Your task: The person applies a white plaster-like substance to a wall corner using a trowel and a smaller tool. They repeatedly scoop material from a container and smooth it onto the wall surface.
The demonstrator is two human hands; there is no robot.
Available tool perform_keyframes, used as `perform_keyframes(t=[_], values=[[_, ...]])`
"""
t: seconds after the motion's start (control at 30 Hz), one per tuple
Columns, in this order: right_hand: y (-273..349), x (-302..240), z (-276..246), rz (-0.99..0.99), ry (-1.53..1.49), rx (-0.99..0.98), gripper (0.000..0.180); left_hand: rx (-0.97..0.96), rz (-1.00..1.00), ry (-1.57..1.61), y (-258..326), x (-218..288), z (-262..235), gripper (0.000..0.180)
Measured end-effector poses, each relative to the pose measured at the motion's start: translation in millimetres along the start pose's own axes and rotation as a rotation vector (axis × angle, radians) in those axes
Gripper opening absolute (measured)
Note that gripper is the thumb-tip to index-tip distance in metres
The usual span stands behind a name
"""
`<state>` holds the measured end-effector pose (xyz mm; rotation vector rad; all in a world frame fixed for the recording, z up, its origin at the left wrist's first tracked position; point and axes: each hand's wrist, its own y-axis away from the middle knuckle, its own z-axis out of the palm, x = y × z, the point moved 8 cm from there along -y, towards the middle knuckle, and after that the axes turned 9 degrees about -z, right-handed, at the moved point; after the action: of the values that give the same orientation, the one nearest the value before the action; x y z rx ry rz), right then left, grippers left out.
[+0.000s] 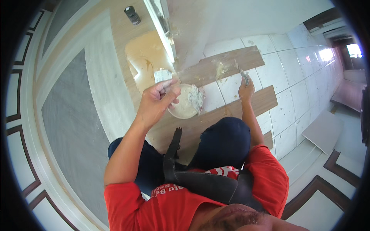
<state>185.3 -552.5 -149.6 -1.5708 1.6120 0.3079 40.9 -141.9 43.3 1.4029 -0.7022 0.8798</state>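
My left hand [160, 94] is closed, fingers curled together beside the round tub [174, 111] of pale paste. Just beyond its fingertips is a flat piece smeared with white [163, 75]; whether the fingers grip it I cannot tell. A crusted, paste-covered flat piece [195, 98] leans at the tub's right rim. Farther right, my right hand [246, 91] is closed around the handle of a small putty knife [245, 79]. Its thin tip points toward a wood-look plank [248, 57] with yellowish paste smears [222, 71].
A second wood-look plank [266, 98] lies across the white floor tiles [289, 98]. At the far left are a small dark bottle [132, 15] and a spread of tan liquid [144, 50]. A white upright edge [162, 30] stands ahead. Loose boards [323, 131] rest at the right.
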Motion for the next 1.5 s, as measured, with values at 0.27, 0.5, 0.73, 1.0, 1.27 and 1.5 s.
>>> perform_keyframes(t=[0.27, 0.5, 0.73, 1.0, 1.27, 1.5], values=[[-4, -8, -10, -0.145, 0.070, -0.036, 0.032, -0.006, -0.008, 0.009, -3, 0, 0, 0.051], [3, -15, -10, -0.038, 0.017, 0.001, 0.030, 0.029, -0.025, 0.011, -2, 1, -4, 0.048], [25, 10, -1, 0.061, -0.110, 0.030, 0.030, 0.036, -0.045, -0.056, -8, -6, 1, 0.049], [85, 94, 26, 0.863, -1.001, 0.225, 0.041, 0.064, -0.032, -0.051, -12, -6, -4, 0.050], [138, 41, 47, 0.842, -1.516, -0.197, 0.040, 0.087, -0.063, -0.072, -18, -12, -1, 0.051], [142, -27, 55, 0.785, -1.490, -0.545, 0.058, -0.016, -0.155, -0.188, -37, -45, 17, 0.056]])
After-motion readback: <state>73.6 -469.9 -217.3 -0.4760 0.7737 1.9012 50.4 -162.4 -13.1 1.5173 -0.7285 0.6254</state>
